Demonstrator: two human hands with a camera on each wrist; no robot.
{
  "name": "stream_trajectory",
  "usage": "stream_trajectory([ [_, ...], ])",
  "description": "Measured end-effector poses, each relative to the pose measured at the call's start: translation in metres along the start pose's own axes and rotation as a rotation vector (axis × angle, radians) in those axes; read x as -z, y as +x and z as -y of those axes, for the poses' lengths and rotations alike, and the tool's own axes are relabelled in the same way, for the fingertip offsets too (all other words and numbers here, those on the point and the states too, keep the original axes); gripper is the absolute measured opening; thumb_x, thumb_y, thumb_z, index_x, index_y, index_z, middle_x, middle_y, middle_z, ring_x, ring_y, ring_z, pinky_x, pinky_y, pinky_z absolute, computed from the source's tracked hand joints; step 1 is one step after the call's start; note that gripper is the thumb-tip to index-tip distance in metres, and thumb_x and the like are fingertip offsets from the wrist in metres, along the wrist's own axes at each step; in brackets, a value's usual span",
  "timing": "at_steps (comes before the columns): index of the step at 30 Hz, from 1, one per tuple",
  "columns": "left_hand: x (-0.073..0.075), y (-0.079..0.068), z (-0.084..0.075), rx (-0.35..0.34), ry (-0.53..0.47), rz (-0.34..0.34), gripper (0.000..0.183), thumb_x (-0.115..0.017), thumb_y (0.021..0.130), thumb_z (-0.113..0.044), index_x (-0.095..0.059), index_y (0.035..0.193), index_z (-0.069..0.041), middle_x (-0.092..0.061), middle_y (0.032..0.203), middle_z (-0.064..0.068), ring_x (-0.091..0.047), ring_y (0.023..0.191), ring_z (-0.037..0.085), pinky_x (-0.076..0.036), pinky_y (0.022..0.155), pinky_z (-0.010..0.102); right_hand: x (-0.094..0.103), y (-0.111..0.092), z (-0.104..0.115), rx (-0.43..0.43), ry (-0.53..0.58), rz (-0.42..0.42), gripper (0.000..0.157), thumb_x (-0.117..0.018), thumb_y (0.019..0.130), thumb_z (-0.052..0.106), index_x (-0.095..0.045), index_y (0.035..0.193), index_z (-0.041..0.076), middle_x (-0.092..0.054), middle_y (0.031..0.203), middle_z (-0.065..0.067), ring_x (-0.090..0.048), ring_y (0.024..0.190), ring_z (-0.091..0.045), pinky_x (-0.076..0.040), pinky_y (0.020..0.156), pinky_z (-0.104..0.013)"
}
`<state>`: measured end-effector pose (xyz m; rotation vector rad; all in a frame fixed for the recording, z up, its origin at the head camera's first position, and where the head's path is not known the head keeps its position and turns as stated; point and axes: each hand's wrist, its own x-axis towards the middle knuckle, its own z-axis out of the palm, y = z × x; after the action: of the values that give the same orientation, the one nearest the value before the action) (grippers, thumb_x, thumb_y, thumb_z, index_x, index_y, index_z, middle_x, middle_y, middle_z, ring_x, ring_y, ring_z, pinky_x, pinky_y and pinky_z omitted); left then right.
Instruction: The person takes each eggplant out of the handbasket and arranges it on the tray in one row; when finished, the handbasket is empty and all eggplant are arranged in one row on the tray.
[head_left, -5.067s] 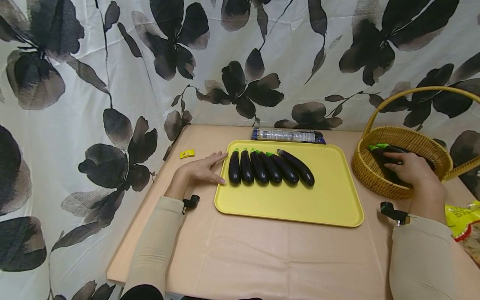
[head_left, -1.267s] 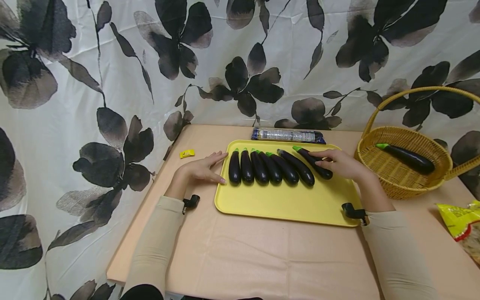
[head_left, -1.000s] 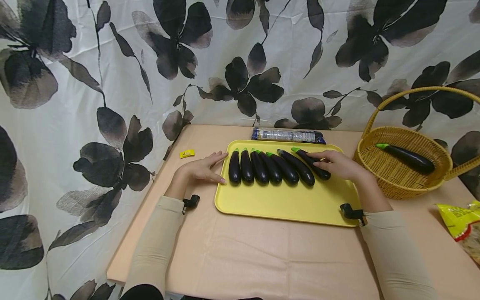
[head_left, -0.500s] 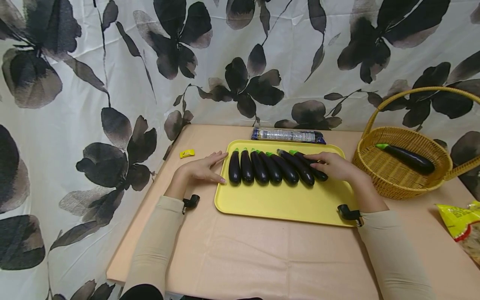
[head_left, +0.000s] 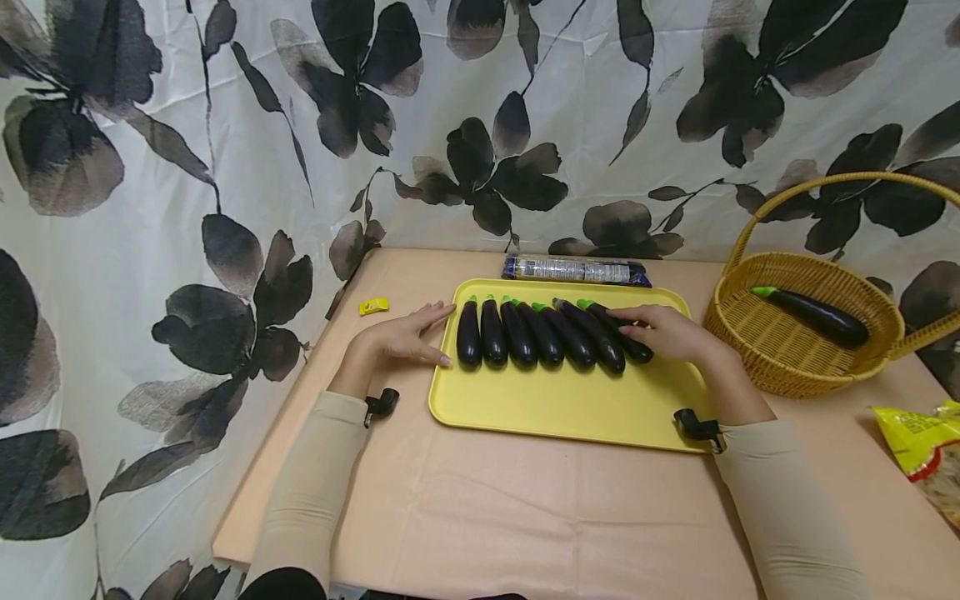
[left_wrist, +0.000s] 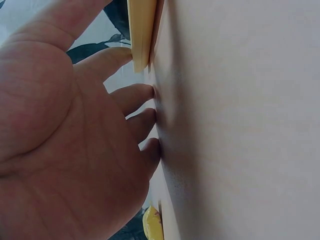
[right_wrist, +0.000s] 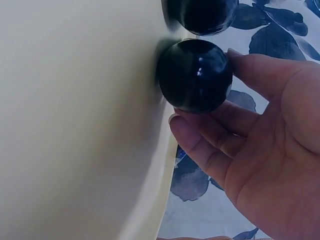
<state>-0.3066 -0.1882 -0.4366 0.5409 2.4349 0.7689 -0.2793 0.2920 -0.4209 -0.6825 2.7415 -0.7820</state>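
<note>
On the yellow tray (head_left: 570, 417), several dark purple eggplants (head_left: 519, 335) with green stem ends lie side by side. My right hand (head_left: 671, 335) grips the rightmost eggplant (head_left: 592, 311) between thumb and fingers, at the end of that row. In the right wrist view, the round end of this eggplant (right_wrist: 195, 75) sits between the thumb and fingers, close to its neighbour. At the tray's left edge, my left hand (head_left: 401, 340) lies with fingers extended, touching the rim. One more eggplant (head_left: 813, 317) lies inside the wicker basket (head_left: 765, 371) on the right.
Behind the tray is a dark, long plastic package (head_left: 576, 271). A small yellow wrapped packet (head_left: 373, 307) lies beyond the left hand. The basket's tall handle (head_left: 847, 177) arches above it. A yellow bag (head_left: 918, 442) is at the table's right edge.
My right hand has gone from the basket to the tray with one eggplant, then slid it left against the row, nudging its neighbour slightly. The left hand has stayed in place.
</note>
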Motion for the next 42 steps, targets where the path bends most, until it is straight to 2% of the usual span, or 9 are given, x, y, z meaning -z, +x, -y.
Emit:
stream_trajectory([
  [3, 0.001, 0.000, 0.000, 0.001, 0.000, 0.000, 0.120, -0.089, 0.078, -0.054, -0.015, 0.169, -0.028, 0.002, 0.177, 0.007, 0.010, 0.163, 0.028, 0.001, 0.131, 0.055, 0.000, 0.000, -0.001, 0.004, 0.010, -0.001, 0.046, -0.054, 0.109, 0.016, -0.051, 0.155, 0.011, -0.054, 0.153, -0.023, -0.057, 0.115, -0.032, -0.044, 0.094, -0.046],
  [11, 0.002, -0.001, 0.000, -0.003, 0.002, 0.000, 0.120, -0.089, 0.078, -0.053, -0.015, 0.169, -0.027, 0.002, 0.177, 0.006, 0.010, 0.163, 0.027, 0.001, 0.131, 0.054, 0.002, 0.001, -0.001, 0.008, 0.020, -0.004, 0.048, -0.055, 0.109, 0.019, -0.049, 0.156, 0.011, -0.052, 0.155, -0.023, -0.050, 0.140, -0.040, -0.041, 0.114, -0.059],
  [17, 0.002, 0.000, 0.000, 0.005, 0.004, 0.003, 0.120, -0.088, 0.079, -0.053, -0.014, 0.169, -0.027, 0.003, 0.177, 0.007, 0.010, 0.163, 0.028, 0.001, 0.131, 0.055, 0.002, 0.000, -0.003, 0.019, 0.040, 0.003, 0.052, -0.056, 0.109, 0.025, -0.047, 0.156, 0.006, -0.050, 0.155, -0.025, -0.047, 0.144, -0.044, -0.039, 0.115, -0.063],
  [21, 0.002, 0.000, -0.001, 0.008, 0.000, 0.006, 0.119, -0.088, 0.079, -0.053, -0.015, 0.169, -0.028, 0.003, 0.177, 0.008, 0.010, 0.163, 0.029, 0.001, 0.131, 0.056, 0.003, -0.001, -0.004, 0.033, 0.033, -0.016, 0.054, -0.057, 0.109, 0.027, -0.047, 0.156, 0.004, -0.050, 0.155, -0.025, -0.054, 0.135, -0.046, -0.045, 0.109, -0.063],
  [25, 0.002, -0.001, -0.002, 0.006, -0.008, 0.012, 0.118, -0.088, 0.080, -0.052, -0.015, 0.169, -0.027, 0.003, 0.177, 0.008, 0.011, 0.163, 0.029, 0.002, 0.131, 0.056, 0.009, -0.005, -0.001, 0.029, 0.018, -0.067, 0.055, -0.059, 0.108, 0.027, -0.046, 0.156, 0.004, -0.050, 0.154, -0.026, -0.057, 0.128, -0.046, -0.048, 0.105, -0.063],
  [35, 0.002, -0.001, -0.001, 0.002, -0.001, 0.014, 0.117, -0.088, 0.080, -0.052, -0.015, 0.169, -0.028, 0.004, 0.177, 0.008, 0.010, 0.163, 0.029, 0.002, 0.131, 0.055, 0.041, -0.023, 0.006, -0.036, 0.025, -0.231, 0.056, -0.057, 0.109, 0.031, -0.044, 0.159, 0.009, -0.046, 0.157, -0.025, -0.047, 0.137, -0.048, -0.043, 0.106, -0.068],
  [42, 0.002, 0.000, 0.001, 0.000, -0.005, 0.008, 0.118, -0.088, 0.079, -0.052, -0.016, 0.169, -0.028, 0.003, 0.177, 0.008, 0.010, 0.163, 0.029, 0.001, 0.131, 0.055, 0.064, -0.043, 0.004, -0.107, 0.055, -0.367, 0.058, -0.052, 0.109, 0.039, -0.043, 0.160, 0.014, -0.047, 0.156, -0.027, -0.051, 0.130, -0.052, -0.044, 0.102, -0.073],
])
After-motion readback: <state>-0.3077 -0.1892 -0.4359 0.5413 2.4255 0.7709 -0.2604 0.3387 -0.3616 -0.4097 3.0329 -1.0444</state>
